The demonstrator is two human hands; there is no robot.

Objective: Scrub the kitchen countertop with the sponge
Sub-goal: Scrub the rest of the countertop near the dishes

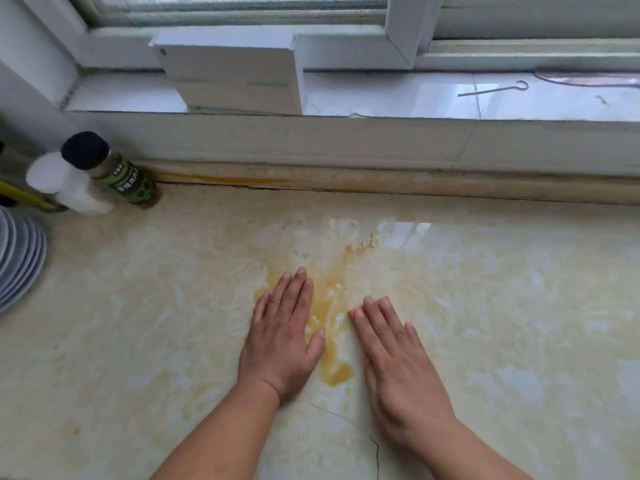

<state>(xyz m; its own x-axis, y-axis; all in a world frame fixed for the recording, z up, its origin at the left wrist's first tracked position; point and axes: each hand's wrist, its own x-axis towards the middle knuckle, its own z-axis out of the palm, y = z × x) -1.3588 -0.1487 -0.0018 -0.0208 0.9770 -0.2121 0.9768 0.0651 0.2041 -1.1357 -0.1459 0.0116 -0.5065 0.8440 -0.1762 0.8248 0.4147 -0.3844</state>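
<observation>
A pale, marbled countertop [502, 323] fills most of the view, running from the near edge back to a low beige upstand [381, 183] stained orange toward its left end. Above that sits a glossy tiled window ledge [415, 98] and the white window frame [401, 36], with a white box [235, 74] standing on the ledge left of centre and a thin metal hook [495, 90] lying to the right. The right half of the counter is open all the way to the upstand; a thin crack [375, 452] runs near the front edge.

At the left edge a stack of plates [17, 258] juts in, and behind it, in the corner against the upstand, stand a white bottle [69, 185] and a black-capped seasoning jar [117, 171], touching each other.

An orange-yellow spill [329, 306] smears the middle of the counter, ending in a small pool near the front. The left hand [280, 337] and the right hand [398, 362] lie flat, palms down, on either side of it, fingers stretched out and holding nothing. No sponge shows anywhere in view.
</observation>
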